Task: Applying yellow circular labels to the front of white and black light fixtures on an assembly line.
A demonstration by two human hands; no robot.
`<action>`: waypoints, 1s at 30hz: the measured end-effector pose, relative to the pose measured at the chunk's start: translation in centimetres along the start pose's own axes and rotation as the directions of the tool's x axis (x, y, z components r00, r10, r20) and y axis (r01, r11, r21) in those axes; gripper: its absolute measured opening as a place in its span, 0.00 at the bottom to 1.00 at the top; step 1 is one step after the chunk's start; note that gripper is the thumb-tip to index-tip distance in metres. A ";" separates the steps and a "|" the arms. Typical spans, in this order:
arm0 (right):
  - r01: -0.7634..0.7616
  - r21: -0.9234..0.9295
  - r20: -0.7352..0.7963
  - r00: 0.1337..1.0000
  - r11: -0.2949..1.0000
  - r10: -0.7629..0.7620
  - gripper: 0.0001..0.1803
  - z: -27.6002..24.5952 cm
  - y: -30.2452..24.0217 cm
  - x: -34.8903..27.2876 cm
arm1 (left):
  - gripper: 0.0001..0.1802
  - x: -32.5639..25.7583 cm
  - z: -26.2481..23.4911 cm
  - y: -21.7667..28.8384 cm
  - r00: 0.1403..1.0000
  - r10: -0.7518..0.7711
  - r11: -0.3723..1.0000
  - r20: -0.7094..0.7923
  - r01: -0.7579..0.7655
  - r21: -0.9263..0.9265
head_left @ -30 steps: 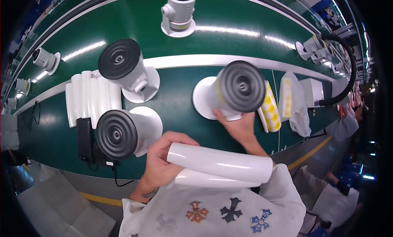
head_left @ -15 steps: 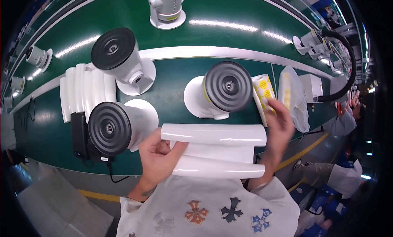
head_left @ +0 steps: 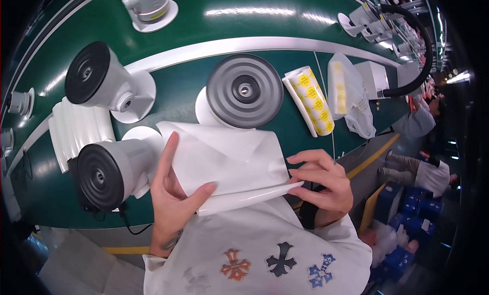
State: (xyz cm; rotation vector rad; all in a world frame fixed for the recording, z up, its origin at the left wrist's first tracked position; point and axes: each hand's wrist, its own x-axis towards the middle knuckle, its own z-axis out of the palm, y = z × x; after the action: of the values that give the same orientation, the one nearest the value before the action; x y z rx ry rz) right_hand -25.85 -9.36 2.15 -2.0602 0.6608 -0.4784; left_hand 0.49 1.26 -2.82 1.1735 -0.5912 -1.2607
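A glossy white sheet [head_left: 234, 157] is spread between my two hands in front of my chest, its near edge curled into a roll. My left hand [head_left: 175, 188] grips the sheet's left side, the thumb on top near the roll and the fingers stretched along the edge. At the right end, my right hand [head_left: 323, 183] pinches the rolled edge between thumb and fingers. Just beyond the sheet stands a white device with a grey ringed disc [head_left: 244, 91]. A strip of round yellow stickers [head_left: 310, 101] lies to its right.
Two more white devices with black discs [head_left: 87, 73] [head_left: 100, 177] stand at left, beside several white rolls [head_left: 81, 129]. A clear plastic bag [head_left: 351, 99], a white box [head_left: 372, 78] and a black hose [head_left: 425, 55] are at right. Another white device [head_left: 150, 10] stands farther back.
My right hand has come from the sticker strip to the sheet's right end and now grips it. The sheet's far edge, curled before, lies opened out. The view has shifted.
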 end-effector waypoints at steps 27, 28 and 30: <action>-0.255 0.556 -0.031 0.945 0.791 0.326 0.28 4.6 2.1 1.2 | 0.26 3.1 1.0 0.6 0.934 0.285 0.734 0.215 -0.357 0.578; -0.216 0.495 -0.028 0.964 0.842 0.264 0.26 4.5 2.3 1.1 | 0.24 3.2 1.4 1.0 0.851 0.421 0.450 0.315 -0.498 0.742; -0.167 0.429 -0.021 0.981 0.888 0.195 0.25 4.9 2.3 1.3 | 0.24 2.9 1.7 1.0 0.749 0.455 0.149 0.481 -0.597 0.789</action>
State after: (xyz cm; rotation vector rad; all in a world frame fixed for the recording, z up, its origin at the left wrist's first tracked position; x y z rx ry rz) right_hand -22.78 -8.09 -2.28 -1.5601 0.7089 -0.5293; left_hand 0.16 -2.11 -2.02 1.5452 -1.8377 -0.2344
